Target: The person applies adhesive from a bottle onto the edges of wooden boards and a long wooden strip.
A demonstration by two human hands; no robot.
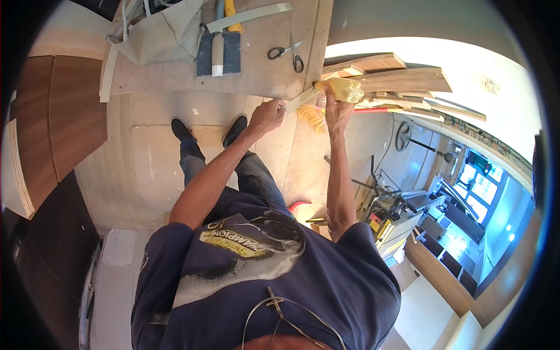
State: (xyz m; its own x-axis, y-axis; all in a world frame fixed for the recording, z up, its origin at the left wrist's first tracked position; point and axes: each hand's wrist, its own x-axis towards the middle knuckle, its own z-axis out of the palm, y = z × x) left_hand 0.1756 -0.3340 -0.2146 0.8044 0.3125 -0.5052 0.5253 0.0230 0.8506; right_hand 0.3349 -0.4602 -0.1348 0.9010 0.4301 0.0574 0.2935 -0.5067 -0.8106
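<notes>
Near the table's front right corner, my left hand [267, 116] is closed on the end of a thin pale strip [299, 101]. The strip slants up and away to the right. In my raised right hand [338, 112] is a translucent yellow plastic bottle [341, 90], tilted on its side. Its narrow end points left at the strip's far end; I cannot tell whether they touch. Black-handled scissors [287, 53] lie partly spread on the table [262, 73]. Left of them, a wooden-handled tool [217, 55] rests on a dark square sheet [233, 55].
Another pale strip [251, 16] lies across a yellow-handled tool [235, 26] near a canvas bag [166, 32]. Wooden boards [408, 80] are stacked to the right of the table. Below them are yellow bristles [311, 117]. Brown panels [76, 111] stand at left.
</notes>
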